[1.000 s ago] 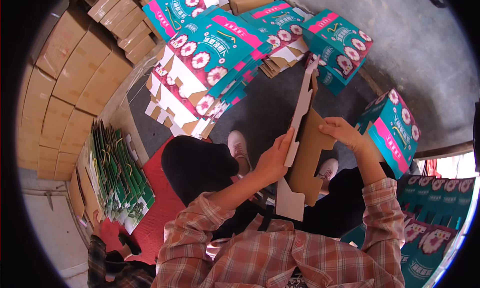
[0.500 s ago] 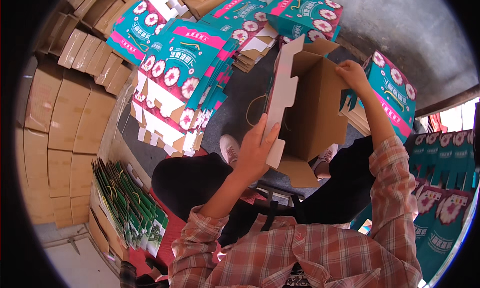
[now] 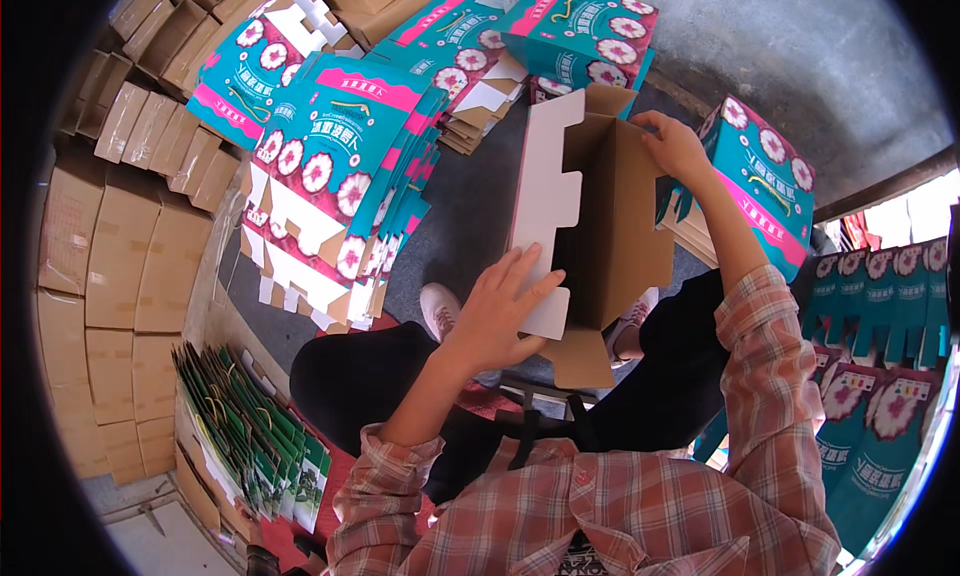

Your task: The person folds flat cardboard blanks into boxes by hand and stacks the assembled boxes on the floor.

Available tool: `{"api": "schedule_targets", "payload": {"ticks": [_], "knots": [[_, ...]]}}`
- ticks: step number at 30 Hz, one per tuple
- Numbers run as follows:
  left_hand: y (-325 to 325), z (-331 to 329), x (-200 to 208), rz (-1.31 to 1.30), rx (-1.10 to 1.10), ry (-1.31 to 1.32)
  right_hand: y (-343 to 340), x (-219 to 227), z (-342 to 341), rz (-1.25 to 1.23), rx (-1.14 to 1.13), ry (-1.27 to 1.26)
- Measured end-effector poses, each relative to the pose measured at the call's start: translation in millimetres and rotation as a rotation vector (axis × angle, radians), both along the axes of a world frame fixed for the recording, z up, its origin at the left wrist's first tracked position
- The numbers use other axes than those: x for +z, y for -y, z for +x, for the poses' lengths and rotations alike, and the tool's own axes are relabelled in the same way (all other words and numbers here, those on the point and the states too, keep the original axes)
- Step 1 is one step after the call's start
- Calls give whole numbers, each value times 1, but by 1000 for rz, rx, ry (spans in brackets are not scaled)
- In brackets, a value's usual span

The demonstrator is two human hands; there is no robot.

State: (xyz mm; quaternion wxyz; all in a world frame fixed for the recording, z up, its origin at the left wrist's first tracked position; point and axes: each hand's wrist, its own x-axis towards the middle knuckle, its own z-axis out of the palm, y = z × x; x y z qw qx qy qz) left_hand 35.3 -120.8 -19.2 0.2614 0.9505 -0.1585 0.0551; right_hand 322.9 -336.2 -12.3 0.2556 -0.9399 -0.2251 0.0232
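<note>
An upright carton [image 3: 612, 216] with its top open stands in front of me, bare brown cardboard inside. Along its left side a long white flap with tabs [image 3: 545, 211] is folded outward. My left hand [image 3: 500, 311] grips the lower end of this flap, its fingers spread over the white face and the thumb by the bottom tab. At the carton's far right corner, my right hand [image 3: 675, 148] pinches the upper edge of the wall between thumb and fingers. A small brown end flap [image 3: 582, 361] sticks out toward me.
A stack of flat teal and pink printed cartons [image 3: 345, 166] lies to the left. Further printed cartons [image 3: 590, 31] stand at the back and a carton [image 3: 765, 181] at right. Brown boxes [image 3: 120, 246] are piled along the left; folded green cartons [image 3: 255, 436] lean below.
The view has shifted slightly, so the surroundings sit a little left. The white flap has tilted further outward, showing more of its face, with my left hand on it.
</note>
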Motion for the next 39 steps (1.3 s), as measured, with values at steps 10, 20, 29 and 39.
{"api": "schedule_targets", "payload": {"ticks": [10, 20, 29, 39], "knots": [[7, 6, -6, -29, -2, -11, -21, -7, 6, -395, 186, 533], [8, 8, -14, 37, -36, -30, -16, -27, 26, 10, 35, 95], [9, -10, -7, 19, -64, -179, 6, -48, 33, 35, 141, 15], [67, -1, -54, 257, 171, 264, -15, -22, -1, -392, 135, 185]]}}
